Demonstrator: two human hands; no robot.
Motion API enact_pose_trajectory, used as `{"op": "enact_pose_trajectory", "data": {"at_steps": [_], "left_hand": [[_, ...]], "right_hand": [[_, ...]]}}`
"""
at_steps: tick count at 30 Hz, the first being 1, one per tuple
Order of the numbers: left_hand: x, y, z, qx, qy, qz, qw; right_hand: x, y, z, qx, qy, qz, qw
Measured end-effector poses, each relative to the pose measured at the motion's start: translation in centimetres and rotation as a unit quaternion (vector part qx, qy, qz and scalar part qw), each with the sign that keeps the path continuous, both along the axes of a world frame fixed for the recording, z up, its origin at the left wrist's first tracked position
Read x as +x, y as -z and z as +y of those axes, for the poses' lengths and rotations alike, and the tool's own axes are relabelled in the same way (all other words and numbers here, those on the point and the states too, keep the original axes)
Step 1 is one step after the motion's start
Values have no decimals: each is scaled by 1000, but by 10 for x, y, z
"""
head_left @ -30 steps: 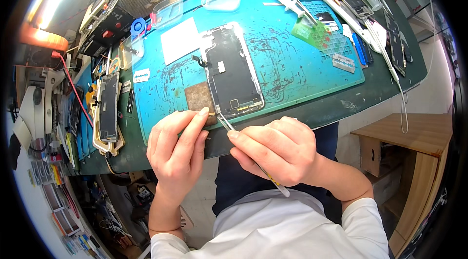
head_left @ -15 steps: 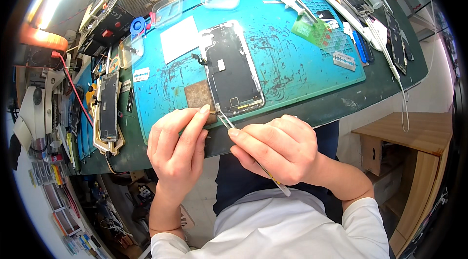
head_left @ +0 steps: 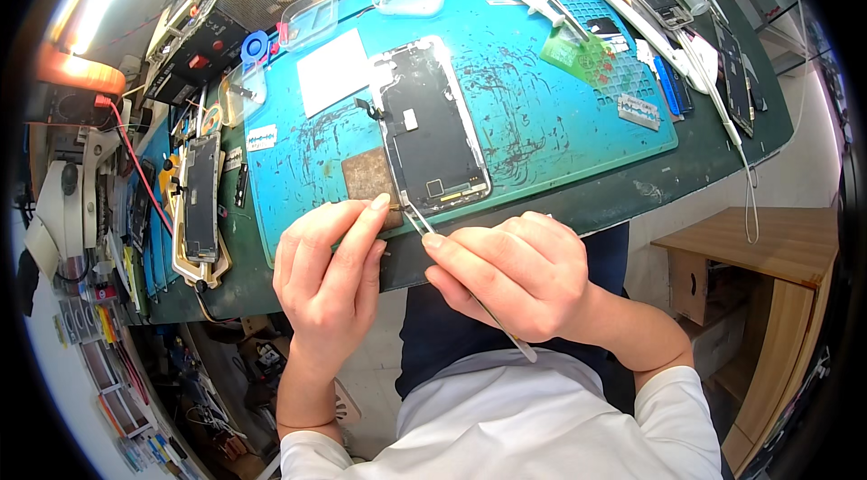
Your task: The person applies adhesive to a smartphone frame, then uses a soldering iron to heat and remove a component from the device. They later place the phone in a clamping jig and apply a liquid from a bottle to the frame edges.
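Since the earlier frame, the tips of the slim silver metal tweezers [head_left: 428,229] have moved slightly away from us. The grip of our right hand [head_left: 519,277] is pinching them, their two arms apart. Beside it is our left hand [head_left: 330,263], near a small, thin, brownish strip [head_left: 395,206]; we cannot tell whether its grip pinches this. Beyond, the black rectangular phone screen panel [head_left: 438,146] lies on the blue rubber mat [head_left: 560,150], already separate from a phone body. The strip seems not yet settled; how much remains, we cannot tell.
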State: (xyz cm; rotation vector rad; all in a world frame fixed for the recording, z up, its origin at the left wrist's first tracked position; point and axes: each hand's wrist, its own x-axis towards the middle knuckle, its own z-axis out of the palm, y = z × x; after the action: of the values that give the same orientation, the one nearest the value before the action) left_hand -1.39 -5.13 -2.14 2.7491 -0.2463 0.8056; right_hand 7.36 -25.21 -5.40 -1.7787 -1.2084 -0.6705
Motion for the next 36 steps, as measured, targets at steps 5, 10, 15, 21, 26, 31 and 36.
{"op": "enact_pose_trajectory", "data": {"at_steps": [5, 10, 15, 21, 26, 31, 36], "left_hand": [[0, -1, 0, 2, 2, -1, 1000], [1, 0, 0, -4, 4, -11, 1000], [0, 4, -1, -19, -3, -38, 999], [-16, 8, -7, -47, 33, -97, 994], [-22, 20, -20, -62, 33, -73, 995], [-20, 20, -29, -43, 10, -78, 996], [-15, 22, -42, -65, -17, -91, 994]], "right_hand": [[0, 2, 1, -14, 17, -32, 999], [-1, 5, 2, -19, 32, -60, 997], [-1, 6, 3, -11, 22, -53, 998], [1, 1, 1, -20, 9, -52, 998], [2, 1, 2, -8, 7, -59, 998], [2, -3, 1, -10, -5, -43, 999], [3, -5, 0, -10, -26, -50, 998]]}}
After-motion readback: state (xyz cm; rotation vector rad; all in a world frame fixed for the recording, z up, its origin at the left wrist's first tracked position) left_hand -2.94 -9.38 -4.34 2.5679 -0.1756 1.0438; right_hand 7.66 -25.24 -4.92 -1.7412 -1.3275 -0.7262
